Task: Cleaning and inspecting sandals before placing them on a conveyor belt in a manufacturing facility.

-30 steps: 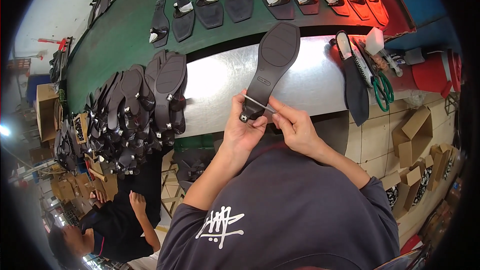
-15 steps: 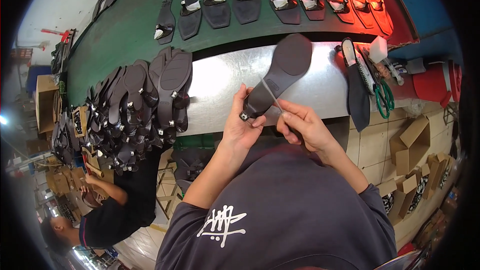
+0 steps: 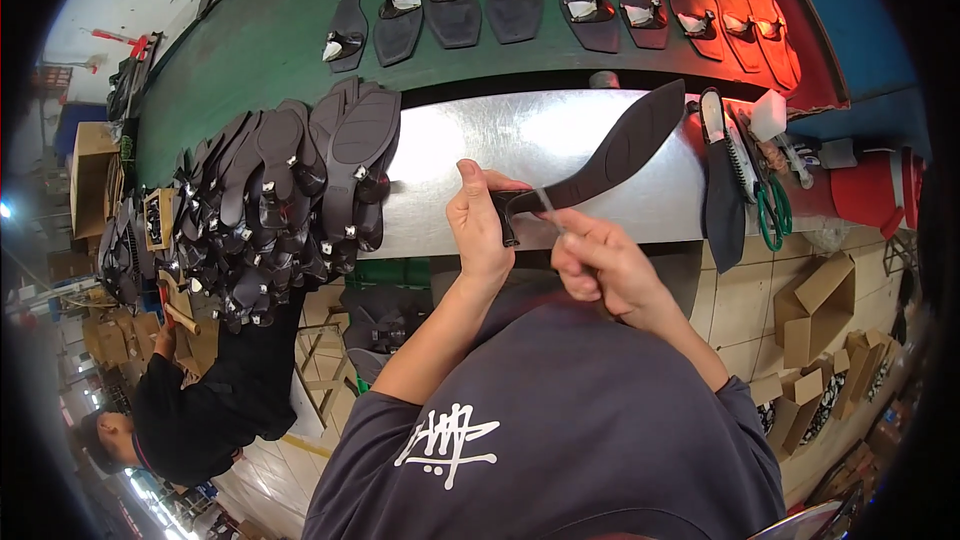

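Left hand (image 3: 482, 225) grips dark sole (image 3: 600, 162) at heel; right hand (image 3: 598, 262), at 4 o'clock, pinches thin blade (image 3: 549, 208). Best steady heel, trim lightly over metal counter (image 3: 480, 140).

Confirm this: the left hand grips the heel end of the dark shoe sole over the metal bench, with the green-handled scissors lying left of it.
One detail is wrong. The head view shows the green-handled scissors lying right of the dark shoe sole, not left. The left hand does grip its heel end over the metal bench.

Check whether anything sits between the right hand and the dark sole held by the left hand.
Nothing visible does. The left hand holds the dark sole at its heel end, and the right hand is right beside that end, pinching a thin light strip against it.
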Demonstrator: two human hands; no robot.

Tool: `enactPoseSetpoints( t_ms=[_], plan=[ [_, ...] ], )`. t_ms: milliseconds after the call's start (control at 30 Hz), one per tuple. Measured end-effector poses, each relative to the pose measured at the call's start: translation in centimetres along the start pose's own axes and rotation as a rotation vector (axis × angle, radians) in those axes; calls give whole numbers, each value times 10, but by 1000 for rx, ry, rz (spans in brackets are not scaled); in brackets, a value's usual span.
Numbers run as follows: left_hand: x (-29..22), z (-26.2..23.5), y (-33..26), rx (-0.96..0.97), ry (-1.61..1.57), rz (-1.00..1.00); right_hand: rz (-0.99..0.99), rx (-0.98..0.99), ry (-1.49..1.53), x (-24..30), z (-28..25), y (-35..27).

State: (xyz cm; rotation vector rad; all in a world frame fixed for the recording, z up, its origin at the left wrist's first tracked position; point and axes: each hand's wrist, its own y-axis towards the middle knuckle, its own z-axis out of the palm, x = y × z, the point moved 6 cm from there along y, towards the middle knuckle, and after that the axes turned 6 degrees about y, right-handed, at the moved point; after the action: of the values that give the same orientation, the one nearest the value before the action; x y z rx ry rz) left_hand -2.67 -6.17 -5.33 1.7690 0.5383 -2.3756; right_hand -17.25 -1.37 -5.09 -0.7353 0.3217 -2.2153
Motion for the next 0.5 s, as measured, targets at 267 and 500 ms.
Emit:
enactPoseSetpoints(
  t_ms=[267,500],
  plan=[
    [-14,-1,-1,9,11,-28,-463,-141,-1016,28,13,-12],
    [-17,2,-3,2,-10,-134,-866,-129,-1337,25,36,-18]
  ],
)
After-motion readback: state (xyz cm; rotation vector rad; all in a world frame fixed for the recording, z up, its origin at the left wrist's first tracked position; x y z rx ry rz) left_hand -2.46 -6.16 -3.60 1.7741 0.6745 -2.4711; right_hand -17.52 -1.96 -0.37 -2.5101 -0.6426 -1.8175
